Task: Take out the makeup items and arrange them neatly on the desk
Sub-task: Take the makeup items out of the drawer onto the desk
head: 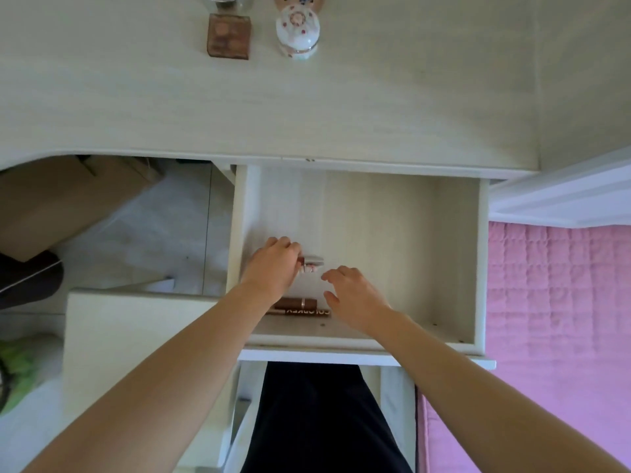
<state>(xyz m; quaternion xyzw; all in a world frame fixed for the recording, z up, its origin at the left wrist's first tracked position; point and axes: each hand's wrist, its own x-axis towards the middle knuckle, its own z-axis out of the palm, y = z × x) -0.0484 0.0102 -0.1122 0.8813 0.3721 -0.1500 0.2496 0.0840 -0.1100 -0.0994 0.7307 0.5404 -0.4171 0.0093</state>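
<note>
We lean over the pale wood-grain desk (341, 107), its open pale wooden drawer (478, 261) pulled toward us. Our left hand (273, 268) curls around a small silver-capped makeup tube (311, 264) at the drawer's left side. Our right hand (355, 298) hovers just beside it, fingers loosely spread. A brown lipstick tube (295, 303) lies nearer us, between our wrists.

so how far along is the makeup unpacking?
Early. Done: drawer is open; brown square case and floral jar stand on the desk. In hand: left hand grips a small pale item; right hand hovers open. Left: brown tube and lettered stick.
</note>
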